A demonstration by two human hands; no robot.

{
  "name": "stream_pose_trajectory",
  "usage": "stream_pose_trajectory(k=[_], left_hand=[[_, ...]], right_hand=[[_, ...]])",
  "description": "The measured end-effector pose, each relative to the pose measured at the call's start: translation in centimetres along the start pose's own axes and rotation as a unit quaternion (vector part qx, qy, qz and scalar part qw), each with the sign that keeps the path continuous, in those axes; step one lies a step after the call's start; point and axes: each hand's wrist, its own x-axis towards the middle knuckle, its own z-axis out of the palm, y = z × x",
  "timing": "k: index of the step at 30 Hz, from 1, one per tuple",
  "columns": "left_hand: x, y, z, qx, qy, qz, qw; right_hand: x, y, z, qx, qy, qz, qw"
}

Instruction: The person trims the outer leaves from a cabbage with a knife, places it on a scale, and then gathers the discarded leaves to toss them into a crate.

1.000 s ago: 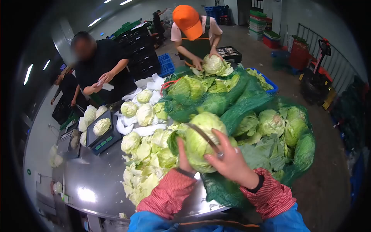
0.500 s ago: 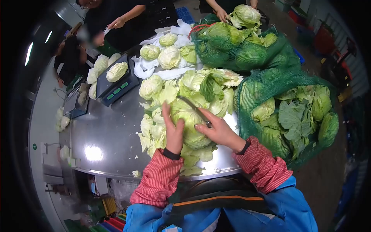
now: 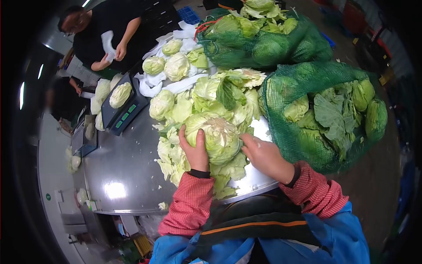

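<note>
I list one cabbage point(image 3: 214, 134): left hand point(image 3: 196, 152) clasping its near-left side, fingers parted; right hand point(image 3: 265, 157) curled rightward of it, contents unclear; loose leaves point(image 3: 231, 170) beneath could let it roll.

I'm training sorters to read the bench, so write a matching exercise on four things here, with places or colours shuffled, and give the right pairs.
1. left hand
2. scale
3. white cloths
4. nearer mesh bag

A. dark, with a single cabbage on top
B. beneath several small pale cabbages
C. green, around cabbages and a broad dull-green leaf
D. against the big cabbage with tan patches

Right pairs: 1-D, 2-A, 3-B, 4-C
</note>
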Motion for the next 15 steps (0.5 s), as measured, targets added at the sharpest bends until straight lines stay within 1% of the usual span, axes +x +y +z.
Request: stream_pose_trajectory(k=[1, 2, 5, 8, 9, 11, 12, 15], left_hand=[[-0.1, 0.5, 0.5, 0.022, 0.004, 0.006, 1.0], [-0.3, 0.9, 1.0, 0.043, 0.008, 0.011, 0.999], [-0.5, 2.5, 2.6, 0.104, 0.032, 0.01, 0.994], [0.0, 1.3, 3.8, 0.179, 0.029, 0.035, 0.983], [0.2, 0.8, 4.5, 0.176, 0.023, 0.034, 0.984], [0.7, 0.3, 5.7, 0.212, 0.032, 0.09, 0.973], [1.5, 0.3, 6.4, 0.223, 0.026, 0.11, 0.968], [2.6, 0.1, 7.9, 0.252, 0.024, 0.146, 0.956]], right_hand=[[0.6, -0.5, -0.3, -0.022, 0.005, -0.008, 1.0], [1.2, -0.5, -0.2, -0.063, 0.024, -0.045, 0.997], [2.6, 0.1, 0.9, -0.109, 0.002, -0.059, 0.992], [3.6, 1.5, 1.7, -0.144, -0.044, -0.013, 0.988], [4.1, 2.2, 2.1, -0.16, -0.05, -0.001, 0.986], [4.8, 3.9, 2.8, -0.193, -0.066, 0.018, 0.979], [5.5, 4.0, 2.3, -0.193, -0.069, 0.041, 0.978], [6.3, 4.9, 1.7, -0.195, -0.066, 0.034, 0.978]])
